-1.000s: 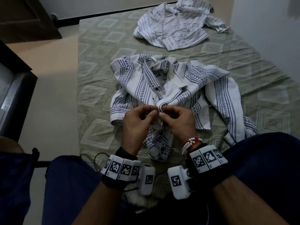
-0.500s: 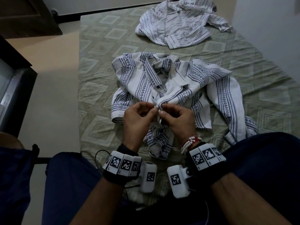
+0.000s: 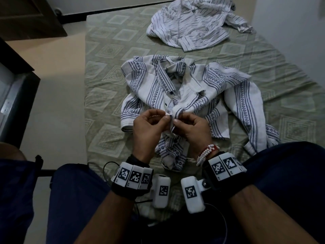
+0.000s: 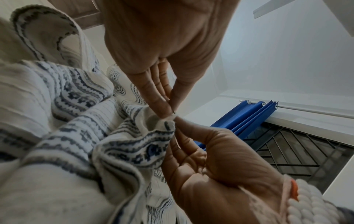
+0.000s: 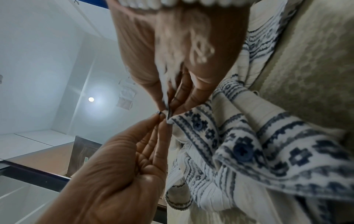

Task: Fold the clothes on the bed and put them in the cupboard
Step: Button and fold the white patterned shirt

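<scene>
Both hands pinched the front edge of a patterned shirt on the bed.

The left hand (image 3: 149,127) and the right hand (image 3: 193,128) met at the centre of the head view, thumb and fingertips of each nipping the button edge of the patterned shirt (image 3: 190,95). The shirt was white with bands of dark blue geometric motifs and dark blue buttons; it lay rumpled and open, collar toward the top of the frame, sleeves sprawled to either side, on the green diamond-print bedsheet (image 3: 109,50). At the upper right of the frame a pinstriped shirt (image 3: 191,23) lay crumpled, well apart.
</scene>
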